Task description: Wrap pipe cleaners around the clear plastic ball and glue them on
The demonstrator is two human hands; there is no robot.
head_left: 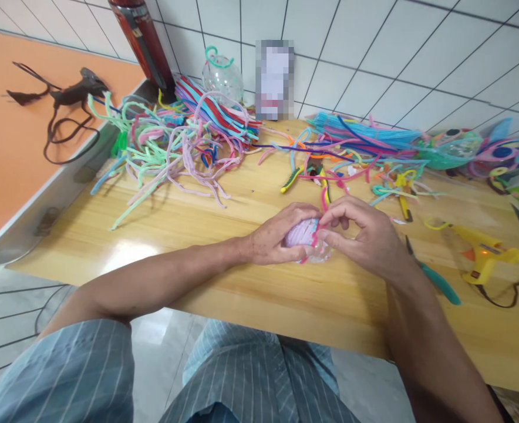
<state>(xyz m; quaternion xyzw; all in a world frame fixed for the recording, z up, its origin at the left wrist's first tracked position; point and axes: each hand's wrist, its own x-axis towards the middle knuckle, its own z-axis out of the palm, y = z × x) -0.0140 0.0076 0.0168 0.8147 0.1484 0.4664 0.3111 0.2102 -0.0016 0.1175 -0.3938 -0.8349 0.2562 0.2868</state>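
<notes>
Near the front of the wooden table, my left hand [272, 235] is wrapped round a small clear plastic ball [321, 251]. Rows of lilac pipe cleaner [301, 232] cover its left part, with a bit of blue at the top. A pink pipe cleaner [316, 235] runs over the ball beside the lilac rows. My right hand [360, 232] pinches this pink strand between thumb and fingers at the ball's upper right. Fingers hide part of the ball. Just beyond the hands lie yellow-and-green handled pliers [291, 180], partly under loose strands.
Tangled pipe cleaners [189, 147] lie at the back left, a blue bundle [365, 136] along the wall. Right of my hands are teal-handled pliers [440, 282] and a yellow glue gun [484, 252]. A red flask [142, 47] and a clear bowl [222, 76] stand behind.
</notes>
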